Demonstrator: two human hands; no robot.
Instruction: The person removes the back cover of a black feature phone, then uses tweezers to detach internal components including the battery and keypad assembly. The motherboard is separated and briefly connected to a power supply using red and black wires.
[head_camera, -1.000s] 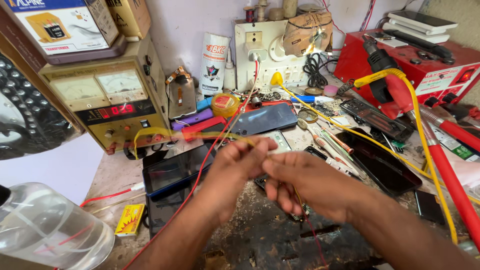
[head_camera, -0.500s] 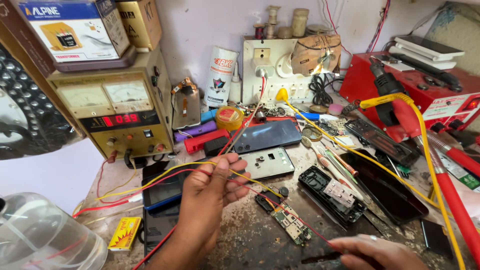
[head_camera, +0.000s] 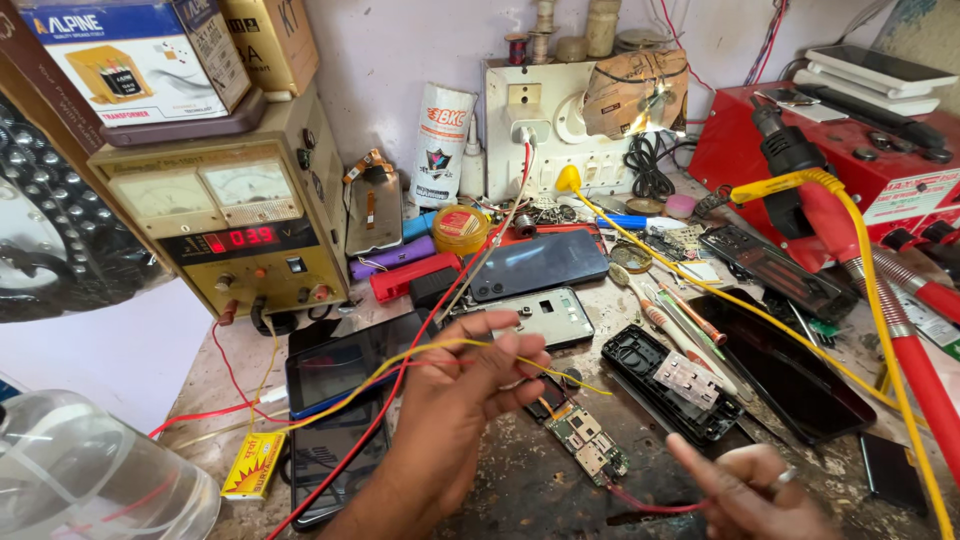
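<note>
Two thin leads, yellow wire (head_camera: 400, 365) and red wire (head_camera: 405, 350), pinched in left hand (head_camera: 470, 400) above counter (head_camera: 520, 490). Right hand (head_camera: 750, 490) grip narrow on red lead (head_camera: 645, 503) from circuit board (head_camera: 585, 440).

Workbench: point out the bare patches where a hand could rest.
Bare bench shows between the left hand and right hand, below the circuit board. Crowded everywhere from the power supply across to the red machine.
</note>
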